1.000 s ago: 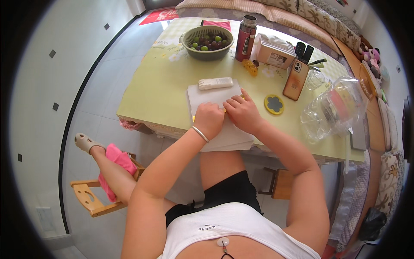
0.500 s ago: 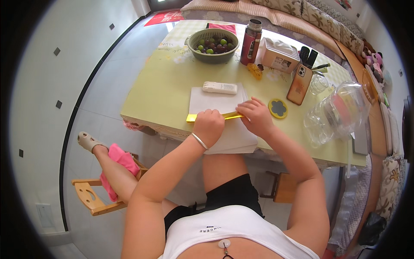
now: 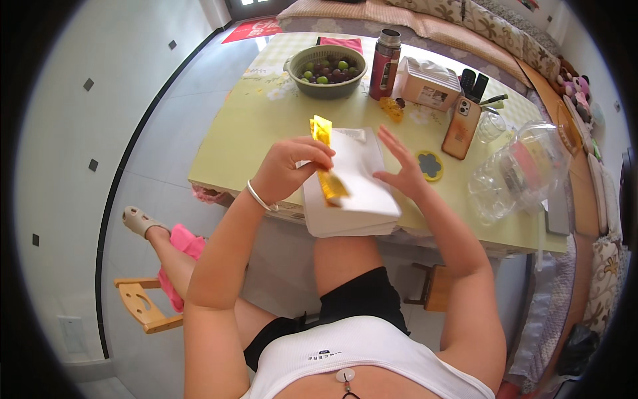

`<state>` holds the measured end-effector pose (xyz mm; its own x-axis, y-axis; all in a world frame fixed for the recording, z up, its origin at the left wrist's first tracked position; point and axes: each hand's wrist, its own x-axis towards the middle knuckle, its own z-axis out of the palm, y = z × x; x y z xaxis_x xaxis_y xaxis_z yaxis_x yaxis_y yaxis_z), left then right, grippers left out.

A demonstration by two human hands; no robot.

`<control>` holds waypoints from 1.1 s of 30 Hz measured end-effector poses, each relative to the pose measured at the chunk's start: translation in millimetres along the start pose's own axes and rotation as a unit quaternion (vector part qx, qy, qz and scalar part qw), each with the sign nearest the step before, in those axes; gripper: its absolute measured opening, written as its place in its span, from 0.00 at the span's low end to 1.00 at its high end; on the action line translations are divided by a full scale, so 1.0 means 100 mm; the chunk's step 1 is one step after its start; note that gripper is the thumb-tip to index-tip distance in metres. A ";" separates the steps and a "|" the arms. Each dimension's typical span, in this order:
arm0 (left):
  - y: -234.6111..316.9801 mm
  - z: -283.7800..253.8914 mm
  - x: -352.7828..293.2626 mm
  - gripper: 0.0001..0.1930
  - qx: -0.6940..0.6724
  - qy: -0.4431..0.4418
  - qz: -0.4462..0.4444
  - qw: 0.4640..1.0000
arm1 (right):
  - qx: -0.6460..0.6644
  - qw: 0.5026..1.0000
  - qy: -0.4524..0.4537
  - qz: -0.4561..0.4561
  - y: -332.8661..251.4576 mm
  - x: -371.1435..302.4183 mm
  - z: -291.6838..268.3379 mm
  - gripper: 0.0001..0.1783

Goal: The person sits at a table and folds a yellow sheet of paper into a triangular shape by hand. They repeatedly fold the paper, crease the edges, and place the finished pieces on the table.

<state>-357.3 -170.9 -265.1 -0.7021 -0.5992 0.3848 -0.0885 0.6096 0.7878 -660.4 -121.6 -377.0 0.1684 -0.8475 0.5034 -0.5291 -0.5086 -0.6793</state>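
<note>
Between the fingertips of my left hand point(image 3: 299, 163) a shiny gold folded strip point(image 3: 321, 133) is pinched near its middle. It stretches away from me and back toward me, over a stack of white paper point(image 3: 355, 213) at the table's near edge. The strip's near end is blurred. My right hand point(image 3: 407, 166) is open with fingers spread, just above the right side of the paper, and holds nothing. A white object point(image 3: 359, 134) shows only in part at the paper's far edge. Right of my right hand lies a yellow-rimmed round piece with a grey flower shape point(image 3: 429, 165).
On the yellow-green table point(image 3: 232, 146) stand a colander of grapes point(image 3: 312, 86), a dark red flask point(image 3: 385, 66), a tissue box point(image 3: 430, 83) and a leaning phone point(image 3: 461, 130). A large clear plastic bottle point(image 3: 512, 173) lies at the right. A wooden chair point(image 3: 143, 306) is at the lower left.
My right hand has let go of the gold strip and opened. My left hand has moved left and away from me, turning the strip from crosswise to lengthwise.
</note>
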 end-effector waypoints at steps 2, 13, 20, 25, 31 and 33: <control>-0.19 0.00 -0.12 0.10 -0.126 -0.040 -0.087 0.987 | -0.142 0.986 -0.069 -0.058 -0.22 -0.06 -0.06 0.45; -0.83 0.28 -0.08 0.09 -0.066 -0.092 -0.148 0.982 | -0.166 0.948 -0.260 -0.081 -0.66 -0.22 -0.06 0.44; -0.75 0.60 -0.06 0.09 0.329 -0.095 0.026 0.939 | -0.224 0.934 -0.260 -0.100 -0.69 -0.29 -0.01 0.41; -0.37 0.75 -0.38 0.23 0.364 -0.053 0.078 0.927 | -0.285 0.919 -0.250 -0.111 -0.79 -0.30 0.02 0.36; -0.25 0.81 -0.85 0.40 0.412 -0.095 0.037 0.906 | -0.313 0.909 -0.252 -0.110 -0.89 -0.29 0.03 0.33; -0.32 0.78 -0.92 0.41 0.406 -0.093 0.013 0.909 | -0.308 0.912 -0.251 -0.107 -0.90 -0.29 0.04 0.33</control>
<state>-345.5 -94.6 -363.1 -0.8119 -0.5273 0.2504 -0.5099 0.8495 0.1354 -614.6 -51.8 -332.5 0.5994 -0.7808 0.1763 -0.7804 -0.6190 -0.0884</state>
